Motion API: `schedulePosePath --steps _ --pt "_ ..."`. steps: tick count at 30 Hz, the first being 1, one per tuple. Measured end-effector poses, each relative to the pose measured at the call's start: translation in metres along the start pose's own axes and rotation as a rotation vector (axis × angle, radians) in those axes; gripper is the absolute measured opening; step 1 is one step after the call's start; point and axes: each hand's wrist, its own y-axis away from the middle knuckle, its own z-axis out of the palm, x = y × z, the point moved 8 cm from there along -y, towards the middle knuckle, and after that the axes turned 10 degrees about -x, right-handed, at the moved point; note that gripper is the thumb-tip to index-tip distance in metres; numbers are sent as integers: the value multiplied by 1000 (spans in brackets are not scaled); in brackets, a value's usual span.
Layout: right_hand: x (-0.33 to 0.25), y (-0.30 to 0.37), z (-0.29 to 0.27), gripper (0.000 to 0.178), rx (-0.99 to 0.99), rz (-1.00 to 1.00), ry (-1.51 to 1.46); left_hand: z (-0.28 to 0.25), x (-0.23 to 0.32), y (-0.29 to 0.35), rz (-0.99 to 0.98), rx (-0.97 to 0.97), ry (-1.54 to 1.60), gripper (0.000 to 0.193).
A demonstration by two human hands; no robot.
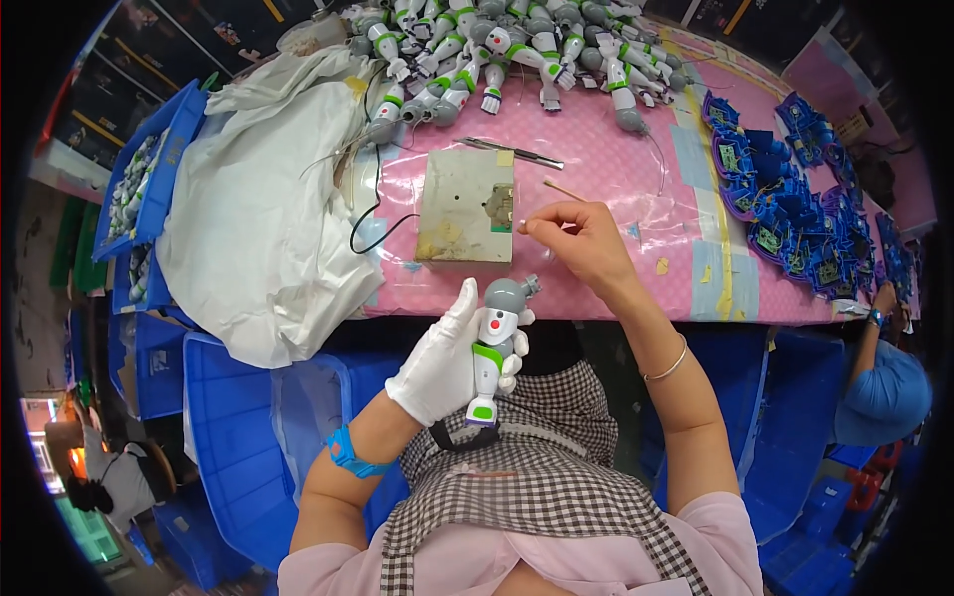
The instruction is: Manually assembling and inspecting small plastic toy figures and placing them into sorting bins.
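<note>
My left hand (437,363), in a white glove, is wrapped round a toy arm (489,350) in white, green and grey with a small red dot. It is held upright in front of my apron, its grey ball end up. My bare right hand (588,248) pinches thumb and forefinger together at the right side of a metal box (459,214); a tiny whitish bit shows at the fingertips, too small to name. The box has a small fixture on its right edge. Behind it lie tweezers (513,152), and a thin stick (564,190) rests to the right.
Many similar toy arms (545,50) are heaped at the back of the pink-covered table (596,288). Blue toy parts (780,194) cover the right side. White sheeting (268,199) and blue bins (234,427) are at left. A co-worker (884,392) is at far right.
</note>
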Motion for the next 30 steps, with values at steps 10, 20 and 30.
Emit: schedulePosePath --steps 10,20,30 --pt "-23 -11 -1 12 70 -167 411 -5 53 8 372 216 -538 33" --pt "-23 -36 -1 15 -190 73 406 3 60 8 289 112 -434 37" --pt "-19 -36 9 19 -254 161 335 -5 70 2 387 133 -349 28"
